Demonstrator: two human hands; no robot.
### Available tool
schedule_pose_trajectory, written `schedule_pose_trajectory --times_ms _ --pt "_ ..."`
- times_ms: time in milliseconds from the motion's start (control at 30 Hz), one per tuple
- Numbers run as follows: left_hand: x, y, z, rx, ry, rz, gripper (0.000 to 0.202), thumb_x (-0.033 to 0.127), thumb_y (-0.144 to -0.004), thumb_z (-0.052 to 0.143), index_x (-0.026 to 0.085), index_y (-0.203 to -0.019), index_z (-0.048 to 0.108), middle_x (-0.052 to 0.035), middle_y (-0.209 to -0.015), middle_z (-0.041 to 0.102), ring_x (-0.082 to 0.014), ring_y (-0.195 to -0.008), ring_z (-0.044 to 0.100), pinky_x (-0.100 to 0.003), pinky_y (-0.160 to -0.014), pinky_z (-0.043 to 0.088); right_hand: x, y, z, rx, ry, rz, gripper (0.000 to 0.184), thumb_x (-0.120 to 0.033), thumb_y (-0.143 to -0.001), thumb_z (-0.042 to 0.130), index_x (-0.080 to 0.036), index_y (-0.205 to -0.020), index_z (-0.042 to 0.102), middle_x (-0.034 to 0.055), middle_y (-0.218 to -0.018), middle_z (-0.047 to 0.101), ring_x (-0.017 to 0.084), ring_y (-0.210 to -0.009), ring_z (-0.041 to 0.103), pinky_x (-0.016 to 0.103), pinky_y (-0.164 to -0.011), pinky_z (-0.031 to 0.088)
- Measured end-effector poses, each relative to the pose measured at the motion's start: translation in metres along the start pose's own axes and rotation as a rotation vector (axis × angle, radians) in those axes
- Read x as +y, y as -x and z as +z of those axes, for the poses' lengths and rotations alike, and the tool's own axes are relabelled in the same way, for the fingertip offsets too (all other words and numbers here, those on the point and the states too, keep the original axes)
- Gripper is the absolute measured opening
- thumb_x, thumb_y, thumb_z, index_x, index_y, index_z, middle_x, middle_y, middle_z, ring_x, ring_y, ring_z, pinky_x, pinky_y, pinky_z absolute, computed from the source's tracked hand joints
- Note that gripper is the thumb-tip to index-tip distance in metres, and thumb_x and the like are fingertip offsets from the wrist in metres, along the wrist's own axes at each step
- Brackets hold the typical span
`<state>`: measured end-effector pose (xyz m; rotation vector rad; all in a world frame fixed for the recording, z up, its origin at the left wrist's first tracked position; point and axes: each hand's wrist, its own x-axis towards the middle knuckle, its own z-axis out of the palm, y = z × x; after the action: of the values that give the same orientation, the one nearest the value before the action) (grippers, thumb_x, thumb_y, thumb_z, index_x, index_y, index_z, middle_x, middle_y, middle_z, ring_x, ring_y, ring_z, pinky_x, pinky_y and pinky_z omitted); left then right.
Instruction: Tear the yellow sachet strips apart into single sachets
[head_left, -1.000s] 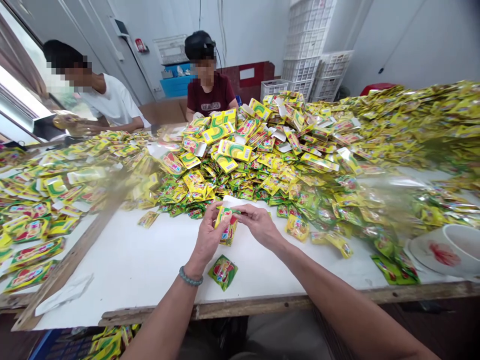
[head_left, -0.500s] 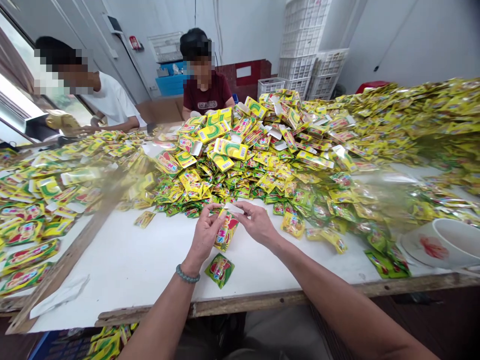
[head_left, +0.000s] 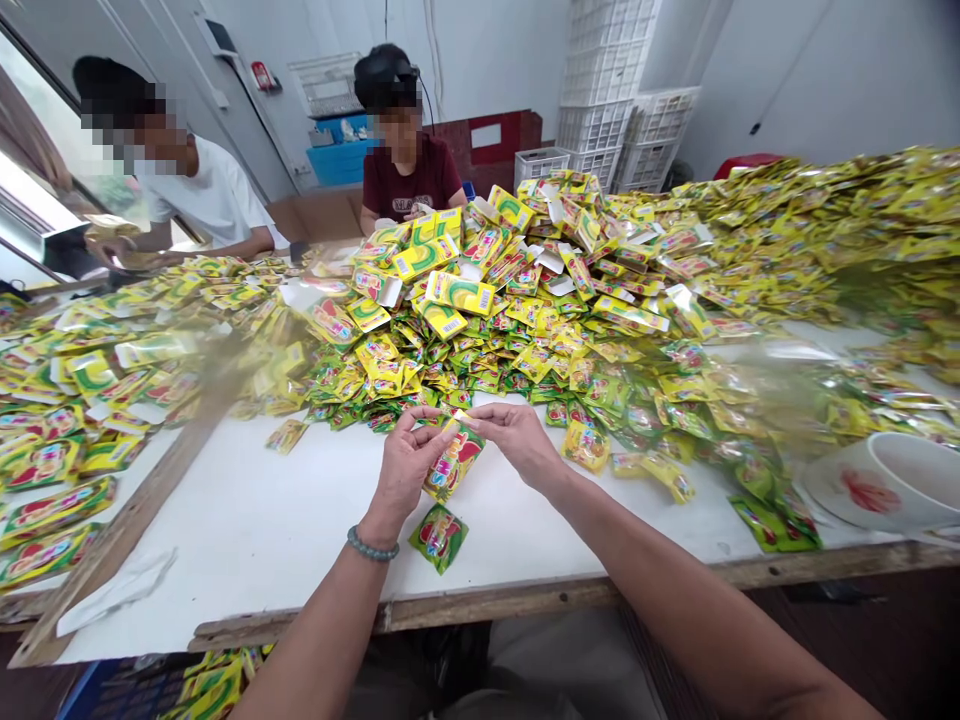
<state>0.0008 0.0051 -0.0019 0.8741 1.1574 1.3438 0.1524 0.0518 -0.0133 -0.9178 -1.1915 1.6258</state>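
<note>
A dark red board (head_left: 517, 135) and a blue box (head_left: 341, 166) are seen left of the stacked white crates (head_left: 602, 85), and a flowered cup (head_left: 862, 485) well to their right.

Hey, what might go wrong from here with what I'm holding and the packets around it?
The box, pinched near its top end by your left hand and right hand, might crease if squeezed hard. The green packet lies near the wooden table edge, so it could be brushed off. The heaped pile beyond might slide if bumped.

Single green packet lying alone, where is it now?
In the head view, the green packet lies on the white tabletop, slightly left of centre, below the held box.
</note>
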Motion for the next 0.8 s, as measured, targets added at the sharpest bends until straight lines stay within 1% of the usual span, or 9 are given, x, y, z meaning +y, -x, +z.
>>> schedule_pose_trajectory --times_ms 67,133,267,333,433,567,633,700,800 --pt "0.001 0.001 -0.001 -0.012 -0.011 0.006 0.052 0.032 -0.061 0.085 0.018 -0.1 0.054 0.001 -0.069 0.071 -0.0136 -0.056 0.066 -0.023 -0.054 0.052 -0.002 -0.001 -0.003 -0.011 0.022 0.017 0.029 -0.042 -0.057 0.082 -0.019 -0.074 0.077 0.0023 -0.073 0.074 0.016 -0.068 0.064 0.031 -0.074 0.049" --pt "0.002 0.001 -0.001 -0.012 -0.011 0.013 0.051 0.031 -0.06 0.085 0.017 -0.099 0.055 0.0009 -0.069 0.071 -0.0137 -0.057 0.066 -0.023 -0.056 0.053 -0.006 0.001 -0.005 -0.051 0.064 0.016 0.029 -0.043 -0.059 0.081 -0.02 -0.076 0.078 0.0027 -0.075 0.075 0.018 -0.072 0.065 0.033 -0.078 0.049" --pt "0.002 0.0 -0.004 0.027 0.027 0.006 0.049 0.033 -0.06 0.085 0.017 -0.097 0.057 0.0 -0.07 0.072 -0.0143 -0.058 0.067 -0.024 -0.056 0.053 -0.013 0.01 -0.004 -0.187 0.066 0.011 0.036 -0.05 -0.07 0.072 -0.023 -0.092 0.079 0.0033 -0.087 0.077 0.023 -0.091 0.066 0.04 -0.09 0.047" --pt "0.001 -0.001 -0.006 0.049 0.057 0.009 0.047 0.033 -0.06 0.085 0.017 -0.095 0.057 0.0006 -0.068 0.071 -0.0133 -0.056 0.065 -0.023 -0.054 0.052 -0.013 0.015 0.0 -0.211 0.074 -0.029 0.041 -0.052 -0.075 0.068 -0.024 -0.104 0.075 0.0032 -0.097 0.076 0.025 -0.102 0.064 0.043 -0.096 0.045" --pt "0.0 -0.001 -0.008 0.067 0.102 0.009 0.044 0.033 -0.062 0.084 0.018 -0.094 0.057 0.002 -0.065 0.069 -0.0118 -0.052 0.063 -0.022 -0.052 0.05 -0.009 0.021 0.007 -0.162 0.233 -0.135 0.043 -0.048 -0.081 0.064 -0.027 -0.118 0.069 0.0036 -0.111 0.073 0.024 -0.105 0.061 0.043 -0.097 0.045" --pt "0.001 -0.001 -0.006 0.051 0.121 -0.021 0.045 0.033 -0.061 0.084 0.018 -0.094 0.057 0.0031 -0.062 0.067 -0.0116 -0.049 0.061 -0.022 -0.049 0.049 -0.006 0.023 0.011 -0.046 0.456 -0.263 0.032 -0.04 -0.085 0.062 -0.03 -0.114 0.071 0.0049 -0.11 0.071 0.02 -0.097 0.061 0.036 -0.087 0.049" --pt "0.003 -0.002 -0.004 0.039 0.13 -0.026 0.045 0.032 -0.061 0.084 0.018 -0.093 0.057 0.0026 -0.063 0.068 -0.0122 -0.05 0.062 -0.022 -0.05 0.049 -0.004 0.023 0.012 -0.012 0.496 -0.337 0.03 -0.038 -0.086 0.061 -0.03 -0.114 0.07 0.0052 -0.111 0.07 0.02 -0.102 0.06 0.036 -0.089 0.048" --pt "0.004 -0.003 -0.003 0.028 0.146 -0.017 0.045 0.032 -0.061 0.084 0.018 -0.094 0.056 0.0017 -0.065 0.069 -0.0129 -0.052 0.063 -0.024 -0.052 0.051 -0.001 0.023 0.013 0.003 0.56 -0.434 0.034 -0.034 -0.087 0.061 -0.03 -0.12 0.067 0.0057 -0.114 0.069 0.021 -0.107 0.058 0.038 -0.095 0.046" --pt "0.005 -0.003 -0.005 0.026 0.149 0.0 0.046 0.03 -0.062 0.084 0.018 -0.095 0.056 0.0023 -0.064 0.069 -0.0122 -0.052 0.062 -0.023 -0.053 0.051 0.002 0.024 0.015 -0.009 0.666 -0.541 0.036 -0.031 -0.089 0.059 -0.029 -0.124 0.064 0.0054 -0.113 0.07 0.022 -0.11 0.056 0.039 -0.098 0.045"
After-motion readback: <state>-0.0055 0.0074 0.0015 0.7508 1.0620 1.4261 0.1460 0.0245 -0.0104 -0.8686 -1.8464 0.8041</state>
